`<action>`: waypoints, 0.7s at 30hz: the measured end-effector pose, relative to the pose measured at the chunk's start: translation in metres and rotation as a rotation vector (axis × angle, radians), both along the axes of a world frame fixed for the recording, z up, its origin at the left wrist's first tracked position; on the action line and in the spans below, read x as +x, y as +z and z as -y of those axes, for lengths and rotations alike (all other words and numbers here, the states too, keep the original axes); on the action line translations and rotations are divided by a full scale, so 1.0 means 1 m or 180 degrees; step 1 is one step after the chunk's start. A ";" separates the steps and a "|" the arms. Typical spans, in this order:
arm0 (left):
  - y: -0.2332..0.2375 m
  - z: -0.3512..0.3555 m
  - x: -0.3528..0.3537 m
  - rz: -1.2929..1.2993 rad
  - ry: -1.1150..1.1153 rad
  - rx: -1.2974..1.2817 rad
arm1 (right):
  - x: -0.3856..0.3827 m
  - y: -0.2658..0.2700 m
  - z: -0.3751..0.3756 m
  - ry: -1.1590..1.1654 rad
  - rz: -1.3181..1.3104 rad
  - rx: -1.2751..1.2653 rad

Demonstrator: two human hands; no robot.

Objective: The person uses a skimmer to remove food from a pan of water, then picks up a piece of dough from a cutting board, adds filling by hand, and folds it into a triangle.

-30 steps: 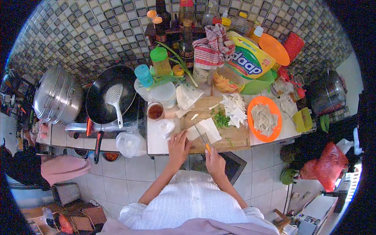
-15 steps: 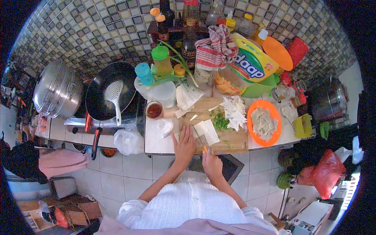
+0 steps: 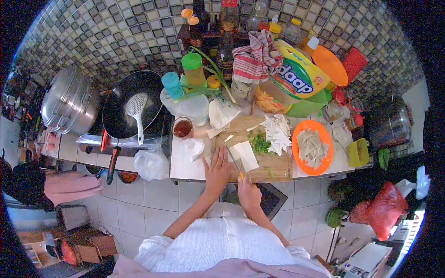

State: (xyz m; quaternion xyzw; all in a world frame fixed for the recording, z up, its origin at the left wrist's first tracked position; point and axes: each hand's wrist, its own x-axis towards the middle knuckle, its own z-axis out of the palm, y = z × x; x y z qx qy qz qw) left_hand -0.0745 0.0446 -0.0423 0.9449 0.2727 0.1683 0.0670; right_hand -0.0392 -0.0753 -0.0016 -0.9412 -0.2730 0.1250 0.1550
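My left hand [image 3: 217, 171] lies flat with fingers stretched out on the wooden cutting board [image 3: 276, 171], at its near left part. My right hand [image 3: 249, 192] is closed round the orange handle of a knife [image 3: 235, 163] at the board's front edge. The blade points away from me, between my left fingers and some pale square dough sheets [image 3: 244, 156]. Whatever lies under my left palm is hidden. Beyond the sheets are chopped green onions [image 3: 261, 144] and a pile of white cut wrapper pieces [image 3: 277, 133].
An orange plate [image 3: 328, 153] of pale wrapper pieces stands right of the board. To the left are a glass of brown liquid [image 3: 183, 128], a plastic bag [image 3: 151, 165] and a black wok [image 3: 118, 113] with a white skimmer [image 3: 137, 111]. Bottles and a striped cloth [image 3: 252, 65] stand behind.
The view has shifted slightly. My right hand with the knife has moved a little to the left and toward me; my left hand keeps nearly the same place.
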 end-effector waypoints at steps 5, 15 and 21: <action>0.001 -0.001 -0.002 -0.0003 -0.0026 0.0070 | -0.007 -0.001 0.015 -0.0058 -0.0245 -0.0247; 0.009 -0.010 -0.005 0.0220 -0.0281 -0.0601 | -0.011 0.004 0.049 -0.0235 -0.0381 0.0269; 0.018 -0.019 -0.007 0.0230 -0.0595 -0.1014 | 0.004 0.002 0.054 -0.0335 -0.0184 0.1229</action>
